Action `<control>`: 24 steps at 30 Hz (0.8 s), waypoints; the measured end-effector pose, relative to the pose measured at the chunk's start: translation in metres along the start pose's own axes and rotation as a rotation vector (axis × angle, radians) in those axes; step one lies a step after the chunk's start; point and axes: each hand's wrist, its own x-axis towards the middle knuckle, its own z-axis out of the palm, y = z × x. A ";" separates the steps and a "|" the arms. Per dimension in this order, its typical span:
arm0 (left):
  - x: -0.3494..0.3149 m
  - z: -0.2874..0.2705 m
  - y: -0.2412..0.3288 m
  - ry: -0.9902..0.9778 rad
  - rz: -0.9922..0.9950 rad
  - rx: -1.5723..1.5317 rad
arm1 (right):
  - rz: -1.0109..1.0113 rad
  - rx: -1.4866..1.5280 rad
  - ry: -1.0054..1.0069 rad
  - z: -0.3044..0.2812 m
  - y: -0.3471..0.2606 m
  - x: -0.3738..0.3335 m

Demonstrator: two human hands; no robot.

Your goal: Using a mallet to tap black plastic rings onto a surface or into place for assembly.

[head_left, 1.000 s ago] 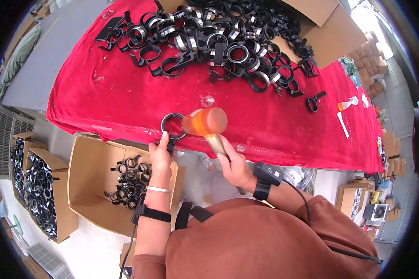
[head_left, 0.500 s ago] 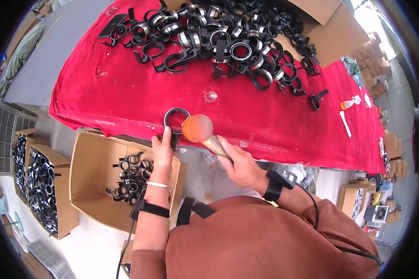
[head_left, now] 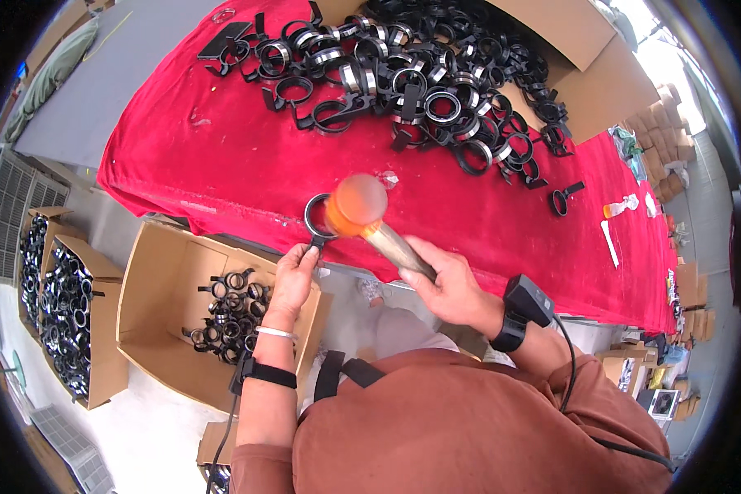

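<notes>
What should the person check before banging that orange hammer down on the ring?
1. Right hand wraps the handle of the orange mallet: ok.
2. Left hand pins the black ring clamp at the edge of the red cloth: ok.
3. Left fingers out from under the mallet head: cannot tell, they sit very close.
4. Ring lying flat: cannot tell, the mallet covers part of it.
5. Cardboard box below is open for parts: ok.

A plain red cloth (head_left: 247, 165) covers the desk, strewn with black rings (head_left: 420, 74), some banded in silver. The mallet (head_left: 356, 206) has an orange head and a pale wooden handle. The boxes (head_left: 152, 280) are brown cardboard, the sleeves (head_left: 469, 428) rust-brown.
</notes>
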 end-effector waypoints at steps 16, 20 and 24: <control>0.006 0.001 -0.017 0.081 0.039 -0.079 | -0.499 -0.392 -0.034 0.004 -0.026 0.088; 0.003 0.000 -0.012 0.110 0.005 -0.031 | -0.570 -0.276 0.164 0.007 -0.016 0.087; 0.001 0.007 -0.010 0.079 0.027 -0.068 | -0.149 -0.518 0.026 0.008 0.032 0.072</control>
